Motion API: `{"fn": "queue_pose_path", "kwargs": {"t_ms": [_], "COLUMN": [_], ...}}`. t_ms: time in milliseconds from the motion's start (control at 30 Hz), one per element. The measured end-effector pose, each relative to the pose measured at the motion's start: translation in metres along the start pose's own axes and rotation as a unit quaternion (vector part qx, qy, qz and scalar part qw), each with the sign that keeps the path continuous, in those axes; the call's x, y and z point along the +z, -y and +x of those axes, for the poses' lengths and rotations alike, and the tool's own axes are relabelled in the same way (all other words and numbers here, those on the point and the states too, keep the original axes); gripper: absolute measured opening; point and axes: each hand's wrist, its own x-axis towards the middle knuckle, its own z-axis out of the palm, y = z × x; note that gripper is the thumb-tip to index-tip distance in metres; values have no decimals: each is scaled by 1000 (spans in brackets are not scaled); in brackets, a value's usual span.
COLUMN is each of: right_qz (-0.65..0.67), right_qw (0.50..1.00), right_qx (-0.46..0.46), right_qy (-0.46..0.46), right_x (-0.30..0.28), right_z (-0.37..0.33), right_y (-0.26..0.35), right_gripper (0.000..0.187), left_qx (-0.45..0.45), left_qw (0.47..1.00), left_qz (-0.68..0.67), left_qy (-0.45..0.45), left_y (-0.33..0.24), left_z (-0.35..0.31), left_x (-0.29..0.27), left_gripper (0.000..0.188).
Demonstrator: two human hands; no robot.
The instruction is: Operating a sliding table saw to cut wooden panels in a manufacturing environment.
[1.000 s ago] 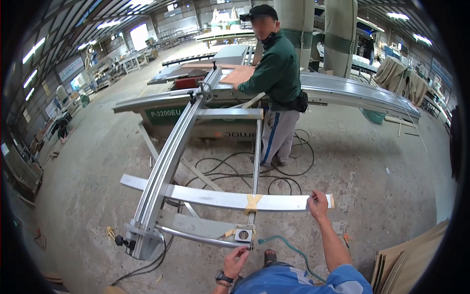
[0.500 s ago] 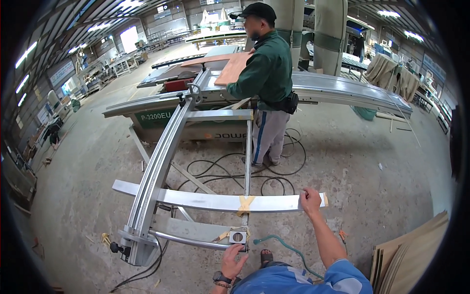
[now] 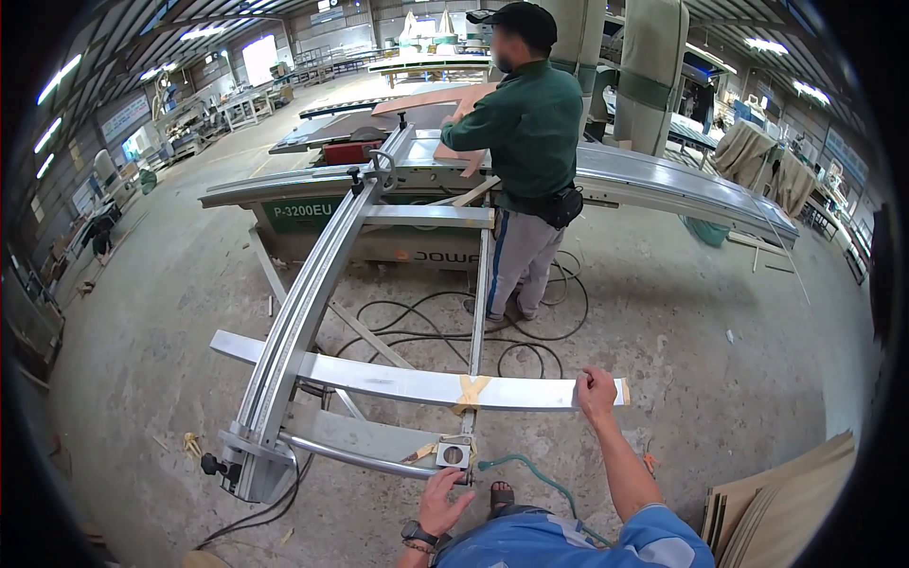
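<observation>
Long silvery bar (image 3: 402, 383), yellowish tape (image 3: 471, 390) across — right hand (image 3: 597, 394) curled over it, grip unclear — left hand (image 3: 441, 504) unclenched

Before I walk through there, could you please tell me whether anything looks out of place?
Loose loops of black cable on the grey concrete floor look untidy and could trip you; crossed yellowish tape on the long silver metal bar looks makeshift.

Long silver bar (image 3: 398, 381), straight-edged, lying crosswise over narrow metal rail (image 3: 481, 303), yellowish tape (image 3: 470, 390) at crossing.
</observation>
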Motion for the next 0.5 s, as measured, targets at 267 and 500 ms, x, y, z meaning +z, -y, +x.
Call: {"fn": "queue_pose_path", "kwargs": {"t_ms": [267,500], "right_qz": [-2,9], "right_qw": [1000,1000], "right_qx": [-4,-10], "right_qy": [-9,-9], "right_x": [-2,0], "right_z": [-1,-2], "right_y": [1,1], "right_gripper": [21,20], "left_qx": [13,11], "left_qw": [1000,1000], "left_qz": [8,13], "left_qy": [8,19], "left_y": [9,9], "left_z": [-2,-3], "left_x": [2,0], "left_gripper": [42,42]}}
